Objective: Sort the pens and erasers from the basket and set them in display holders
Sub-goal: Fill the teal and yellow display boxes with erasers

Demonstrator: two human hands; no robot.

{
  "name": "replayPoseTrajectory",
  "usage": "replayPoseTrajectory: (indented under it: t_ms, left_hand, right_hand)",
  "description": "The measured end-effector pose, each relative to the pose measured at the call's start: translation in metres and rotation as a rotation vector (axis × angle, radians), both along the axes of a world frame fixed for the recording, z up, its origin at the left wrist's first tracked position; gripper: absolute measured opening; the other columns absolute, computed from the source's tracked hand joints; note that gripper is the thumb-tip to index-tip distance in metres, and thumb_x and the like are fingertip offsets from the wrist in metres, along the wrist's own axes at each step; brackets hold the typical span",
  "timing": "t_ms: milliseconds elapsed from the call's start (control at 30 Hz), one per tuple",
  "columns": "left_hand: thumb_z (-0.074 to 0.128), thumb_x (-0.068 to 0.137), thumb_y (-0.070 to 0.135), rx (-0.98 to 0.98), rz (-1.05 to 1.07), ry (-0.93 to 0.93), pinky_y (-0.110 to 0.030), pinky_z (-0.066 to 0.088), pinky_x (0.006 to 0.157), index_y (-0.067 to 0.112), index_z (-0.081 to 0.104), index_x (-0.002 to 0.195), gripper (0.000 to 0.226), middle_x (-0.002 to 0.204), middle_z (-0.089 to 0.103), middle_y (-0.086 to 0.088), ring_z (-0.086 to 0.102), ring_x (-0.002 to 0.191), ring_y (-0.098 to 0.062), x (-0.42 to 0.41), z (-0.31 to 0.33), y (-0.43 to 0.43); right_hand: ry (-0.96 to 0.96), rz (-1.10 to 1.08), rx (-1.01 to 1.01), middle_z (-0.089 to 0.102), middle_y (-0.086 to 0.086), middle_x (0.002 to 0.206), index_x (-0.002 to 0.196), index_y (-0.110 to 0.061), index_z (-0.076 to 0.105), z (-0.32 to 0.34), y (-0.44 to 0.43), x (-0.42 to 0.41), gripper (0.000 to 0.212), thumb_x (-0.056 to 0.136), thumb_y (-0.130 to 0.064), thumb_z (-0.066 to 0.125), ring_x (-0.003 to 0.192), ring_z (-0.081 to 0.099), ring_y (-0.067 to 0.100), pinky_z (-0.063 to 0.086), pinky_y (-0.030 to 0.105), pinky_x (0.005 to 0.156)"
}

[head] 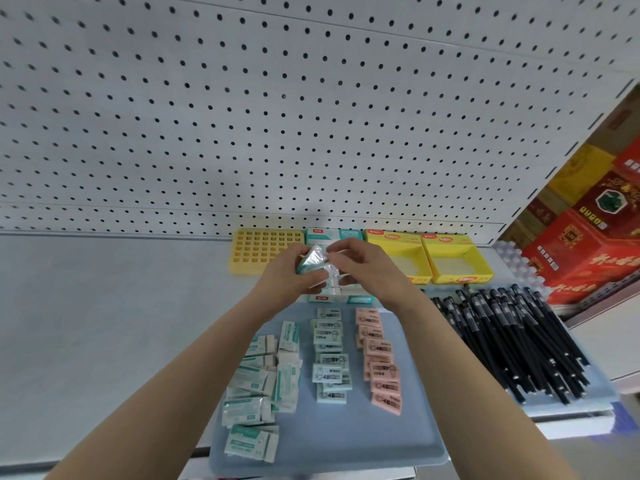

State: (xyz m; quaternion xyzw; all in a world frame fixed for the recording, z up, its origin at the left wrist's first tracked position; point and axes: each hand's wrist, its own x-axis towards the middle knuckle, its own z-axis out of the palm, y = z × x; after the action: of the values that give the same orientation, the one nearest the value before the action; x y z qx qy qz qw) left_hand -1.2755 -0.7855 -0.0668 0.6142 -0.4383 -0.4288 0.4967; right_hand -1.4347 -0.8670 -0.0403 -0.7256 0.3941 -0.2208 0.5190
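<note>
Mid-frame, left hand (pixel 289 271) and right hand (pixel 367 268) pinch one wrapped eraser (pixel 311 259) above teal display box (pixel 341 299); yellow boxes (pixel 450 240) at 3 o'clock, black pens (pixel 512 341) at 4 o'clock.

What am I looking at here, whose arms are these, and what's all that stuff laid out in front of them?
There is no machine here. These are a person's two bare arms, filmed by one wide-angle camera worn on the head, looking forward and down. The left hand and right hand together hold a wrapped eraser over a teal box. Beside that box stand a yellow holder full of holes and two yellow boxes. On the blue tray lie three columns: white erasers, teal erasers and pink erasers. Black pens are heaped to the right. Behind is a white pegboard.
</note>
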Motion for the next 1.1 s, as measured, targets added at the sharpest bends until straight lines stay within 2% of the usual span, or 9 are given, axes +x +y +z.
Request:
replayPoseTrajectory:
  t_ms: [133,233,300,467,600,867,933,1033,1100]
  left_hand:
    - [0.051,0.100,0.017,0.022,0.022,-0.061,-0.032,0.060,0.081,0.011,0.058,0.110,0.014,0.103,0.065,-0.012,0.071,0.088,-0.023,-0.002,0.001,-0.005]
    - [0.044,0.102,0.015,0.047,0.035,-0.108,-0.030,0.059,0.081,0.010,0.057,0.115,0.019,0.101,0.068,-0.008,0.071,0.091,-0.019,0.003,-0.002,-0.002]
    - [0.047,0.101,0.017,0.045,0.019,-0.222,-0.030,0.058,0.082,0.014,0.058,0.115,0.017,0.100,0.070,0.001,0.067,0.095,-0.015,0.006,-0.005,0.001]
    - [0.049,0.100,0.016,0.056,-0.027,-0.385,-0.037,0.055,0.085,0.020,0.058,0.112,0.016,0.103,0.071,0.002,0.067,0.092,-0.019,0.004,-0.011,0.002]
    - [0.049,0.100,0.016,0.061,-0.021,-0.429,-0.022,0.053,0.073,0.017,0.058,0.116,0.018,0.104,0.067,-0.001,0.067,0.083,-0.013,0.006,-0.013,0.003]
    - [0.054,0.098,0.010,0.052,-0.002,-0.361,-0.009,0.051,0.063,0.010,0.062,0.124,0.027,0.112,0.067,-0.002,0.069,0.076,-0.009,0.009,-0.018,0.003]
    - [0.057,0.096,0.006,0.025,0.022,-0.335,-0.011,0.054,0.064,0.011,0.063,0.120,0.025,0.106,0.065,-0.003,0.067,0.075,-0.009,0.009,-0.017,0.003]
    - [0.061,0.093,0.004,-0.002,0.041,-0.297,-0.023,0.059,0.070,0.012,0.065,0.114,0.023,0.103,0.067,-0.009,0.069,0.082,-0.015,0.009,-0.015,0.001]
    - [0.063,0.092,0.005,-0.013,0.026,-0.294,-0.027,0.060,0.072,0.012,0.066,0.112,0.021,0.103,0.070,-0.008,0.070,0.085,-0.016,0.010,-0.014,-0.001]
  right_hand:
    - [0.036,-0.132,-0.123,0.057,-0.005,0.062,0.099,-0.020,0.068,-0.002,-0.007,-0.012,0.010,0.089,-0.017,0.067,0.056,0.048,0.008,0.044,0.026,0.059]
    - [0.363,-0.261,-0.397,0.061,-0.005,0.067,0.091,-0.023,0.070,-0.003,-0.020,-0.032,0.006,0.088,-0.021,0.067,0.056,0.049,0.007,0.035,0.023,0.053]
    - [0.514,-0.228,-0.449,0.068,-0.002,0.076,0.089,-0.018,0.074,-0.006,-0.020,-0.037,0.008,0.087,-0.018,0.066,0.068,0.058,0.011,0.039,0.022,0.056]
    - [0.568,-0.109,-0.429,0.072,0.000,0.087,0.090,-0.013,0.077,-0.016,-0.008,-0.025,0.011,0.086,-0.020,0.069,0.076,0.062,0.014,0.052,0.031,0.073]
    - [0.716,-0.031,-0.509,0.058,-0.005,0.088,0.098,-0.016,0.078,-0.017,-0.007,-0.016,0.016,0.086,-0.025,0.071,0.086,0.056,0.013,0.039,0.024,0.070]
    - [0.846,0.067,-0.529,0.075,-0.002,0.092,0.088,-0.018,0.078,-0.015,-0.014,-0.001,0.008,0.081,-0.016,0.073,0.091,0.066,0.016,0.053,0.029,0.083]
    - [0.759,0.045,-0.530,0.075,-0.001,0.090,0.088,-0.018,0.078,-0.016,-0.016,-0.001,0.010,0.082,-0.015,0.071,0.087,0.068,0.016,0.055,0.029,0.081]
    - [0.223,-0.059,-0.211,0.074,0.003,0.083,0.095,-0.013,0.075,-0.010,-0.009,-0.003,0.010,0.089,-0.017,0.068,0.076,0.070,0.017,0.058,0.029,0.074]
    - [0.035,-0.015,-0.058,0.074,0.005,0.087,0.102,-0.014,0.072,-0.006,-0.005,0.000,0.013,0.090,-0.019,0.068,0.078,0.070,0.017,0.058,0.025,0.070]
